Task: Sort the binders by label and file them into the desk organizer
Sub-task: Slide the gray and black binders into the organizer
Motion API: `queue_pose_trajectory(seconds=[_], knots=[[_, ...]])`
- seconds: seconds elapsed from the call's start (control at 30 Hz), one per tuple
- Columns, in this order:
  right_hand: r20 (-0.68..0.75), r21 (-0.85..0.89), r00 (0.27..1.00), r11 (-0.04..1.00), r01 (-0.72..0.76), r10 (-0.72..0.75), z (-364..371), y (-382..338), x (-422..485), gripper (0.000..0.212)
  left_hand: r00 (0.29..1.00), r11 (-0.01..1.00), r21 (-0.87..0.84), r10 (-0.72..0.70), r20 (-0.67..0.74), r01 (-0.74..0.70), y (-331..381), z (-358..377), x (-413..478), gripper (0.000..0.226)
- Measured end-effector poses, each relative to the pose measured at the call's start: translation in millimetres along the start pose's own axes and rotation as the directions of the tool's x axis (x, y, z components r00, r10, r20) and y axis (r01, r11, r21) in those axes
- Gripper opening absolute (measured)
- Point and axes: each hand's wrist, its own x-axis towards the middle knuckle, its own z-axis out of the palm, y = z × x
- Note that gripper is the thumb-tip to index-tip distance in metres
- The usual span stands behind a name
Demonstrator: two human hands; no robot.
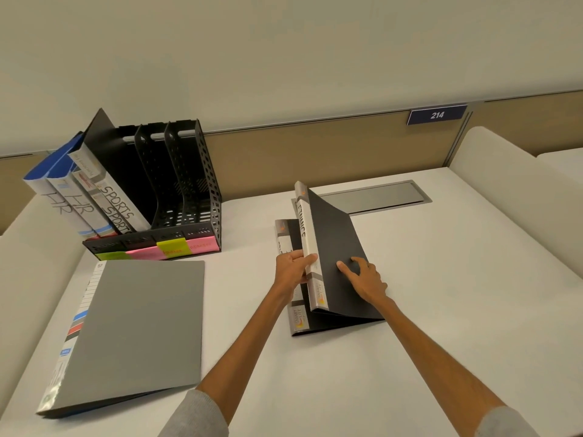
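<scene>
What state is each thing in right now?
Organizer, two right slots empty.
HR binders, filed, leaning.
SPORTS binders, filed, leaning.
Grey binder, flat, closed.
Top binder, tipped up on edge.
Bottom binder, flat.
Left hand, gripping top binder's spine.
Right hand, resting on its cover.

Blue sign (pixel 437 115) on the partition: 214. Along the racked spines, the blue binder (pixel 58 205) says HR and its neighbour (pixel 82 205) says HR again. Then comes one SPORTS binder (pixel 118 217) and another SPORTS binder (pixel 121 200). The raised black binder (pixel 307 234) appears to read FINANCE, handwritten, and the flat binder (pixel 298 316) beneath shows SMART LIFE.
</scene>
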Motion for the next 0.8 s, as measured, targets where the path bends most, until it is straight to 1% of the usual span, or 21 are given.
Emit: queue_pose_trajectory(seconds=[0.07, 0.1, 0.13, 0.2, 0.23, 0.33, 0.5, 0.57, 0.67, 0.8], knots=[[0.034, 0.087, 0.999, 0.996, 0.000, -0.003, -9, -1, 3, 0.092, 1.000, 1.000, -0.006, 0.020, -0.020, -0.020, 5, 6, -4, 0.028], [0.055, 0.124, 0.998, 0.992, 0.007, -0.014, -14, -4, 5, 0.095, 0.999, 0.999, -0.020, 0.028, -0.028, -0.029, 8, 9, -7, 0.027], [0.078, 0.143, 0.996, 0.990, 0.021, -0.032, -20, -9, 4, 0.090, 0.999, 0.999, -0.036, 0.039, -0.032, -0.040, 11, 12, -10, 0.024], [0.113, 0.161, 0.990, 0.984, 0.069, -0.088, -32, -26, 3, 0.072, 0.997, 0.996, -0.056, 0.060, -0.047, -0.062, 16, 17, -15, 0.017], [0.116, 0.171, 0.986, 0.980, 0.099, -0.120, -36, -35, 4, 0.067, 0.996, 0.996, -0.059, 0.070, -0.060, -0.073, 19, 19, -18, 0.015], [0.084, 0.193, 0.974, 0.963, 0.189, -0.208, -48, -68, 4, 0.064, 0.990, 0.991, -0.061, 0.110, -0.087, -0.115, 27, 21, -25, 0.013], [0.043, 0.263, 0.945, 0.916, 0.303, -0.325, -66, -124, 4, 0.060, 0.976, 0.981, -0.041, 0.182, -0.119, -0.188, 39, 10, -32, 0.022], [0.029, 0.280, 0.935, 0.901, 0.332, -0.354, -72, -144, 3, 0.059, 0.968, 0.974, -0.025, 0.222, -0.120, -0.227, 44, 2, -34, 0.021], [0.004, 0.296, 0.916, 0.875, 0.383, -0.402, -84, -176, 3, 0.062, 0.958, 0.963, -0.008, 0.269, -0.104, -0.271, 51, -12, -40, 0.025], [-0.072, 0.356, 0.876, 0.808, 0.470, -0.478, -106, -228, -1, 0.064, 0.932, 0.937, 0.021, 0.350, -0.093, -0.350, 59, -31, -50, 0.027]])
